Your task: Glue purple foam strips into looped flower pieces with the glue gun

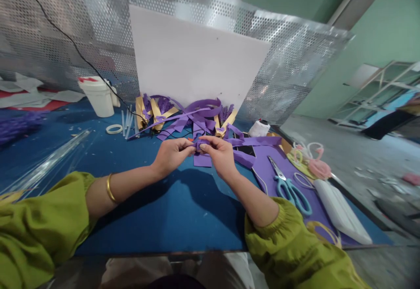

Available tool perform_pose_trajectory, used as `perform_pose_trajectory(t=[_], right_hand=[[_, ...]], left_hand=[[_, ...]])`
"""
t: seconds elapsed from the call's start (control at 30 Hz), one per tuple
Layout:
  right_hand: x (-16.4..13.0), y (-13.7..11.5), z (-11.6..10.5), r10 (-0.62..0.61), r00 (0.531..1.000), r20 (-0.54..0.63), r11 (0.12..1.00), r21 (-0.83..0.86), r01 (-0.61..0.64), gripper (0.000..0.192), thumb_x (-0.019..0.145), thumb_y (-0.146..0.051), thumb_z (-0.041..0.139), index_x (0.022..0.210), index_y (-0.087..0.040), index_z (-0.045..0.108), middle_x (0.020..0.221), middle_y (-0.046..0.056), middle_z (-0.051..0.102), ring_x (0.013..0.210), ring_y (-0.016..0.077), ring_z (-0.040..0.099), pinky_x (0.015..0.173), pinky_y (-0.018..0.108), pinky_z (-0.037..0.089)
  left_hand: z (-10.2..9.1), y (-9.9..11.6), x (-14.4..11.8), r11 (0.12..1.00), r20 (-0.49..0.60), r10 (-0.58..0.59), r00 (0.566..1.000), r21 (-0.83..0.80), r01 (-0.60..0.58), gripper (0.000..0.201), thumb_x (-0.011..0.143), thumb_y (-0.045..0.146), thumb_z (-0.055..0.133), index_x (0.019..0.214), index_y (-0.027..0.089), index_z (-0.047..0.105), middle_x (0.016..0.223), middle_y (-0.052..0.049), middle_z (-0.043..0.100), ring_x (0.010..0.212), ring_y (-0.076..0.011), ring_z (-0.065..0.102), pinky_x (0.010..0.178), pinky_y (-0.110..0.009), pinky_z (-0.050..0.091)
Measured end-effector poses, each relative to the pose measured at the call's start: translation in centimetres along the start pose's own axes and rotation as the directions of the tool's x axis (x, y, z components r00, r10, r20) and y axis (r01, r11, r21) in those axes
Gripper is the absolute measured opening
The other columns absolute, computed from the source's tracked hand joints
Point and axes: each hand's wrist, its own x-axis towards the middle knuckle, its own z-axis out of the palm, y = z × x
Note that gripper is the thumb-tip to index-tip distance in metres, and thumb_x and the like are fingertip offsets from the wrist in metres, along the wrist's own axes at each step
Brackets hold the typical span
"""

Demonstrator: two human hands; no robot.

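A: Where's the purple strip (202, 152)?
B: Centre tabletop (170, 210), pinched by left hand (170, 155) and right hand (220, 154) fingers, seemingly mid-fold.
A: Advice?
B: Keep edges aligned, press firmly

Both arms wear loose olive-green sleeves, the left sleeve (39, 219) and right sleeve (295, 245) each gathered into a puffed, elasticated cuff below the elbow. A plain gold bangle (110, 188) circles the left forearm. The forearms and hands are bare.
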Motion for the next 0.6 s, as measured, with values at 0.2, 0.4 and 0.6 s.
perform_pose_trajectory(t=[0.2,0.4,0.6], right_hand=[[0.0,0.0,0.2,0.000,1.000,-0.008,1.000,0.002,0.000,0.028,0.063,-0.028,0.075,0.089,-0.020,0.077,0.069,0.000,0.072,0.062,0.0159,0.065,0.067,0.032,0.057],[0.1,-0.5,-0.2,0.018,0.999,0.031,0.995,0.093,-0.021,0.029,0.062,-0.028,0.079,0.089,-0.019,0.070,0.065,-0.002,0.070,0.060,0.0149,0.067,0.064,0.031,0.057],[0.0,-1.3,-0.5,0.027,0.987,0.157,0.985,0.161,-0.053,0.033,0.062,-0.033,0.083,0.087,-0.019,0.067,0.074,0.000,0.074,0.065,0.0152,0.070,0.066,0.031,0.058]], left_hand=[[0.2,0.1,0.0,1.000,-0.094,-0.024,0.995,0.000,0.024,0.019,0.082,0.034,0.065,0.074,0.018,0.072,0.067,-0.001,0.074,0.058,-0.0133,0.062,0.056,-0.023,0.044],[-0.3,0.2,0.4,0.990,0.023,0.030,0.999,-0.138,-0.026,0.017,0.085,0.029,0.059,0.084,0.018,0.071,0.078,-0.003,0.075,0.074,-0.0169,0.069,0.073,-0.028,0.054],[-0.9,0.5,1.1,0.929,0.061,-0.070,0.996,-0.359,0.087,0.020,0.075,0.036,0.071,0.078,0.017,0.068,0.076,-0.004,0.073,0.073,-0.0177,0.067,0.076,-0.032,0.056]])
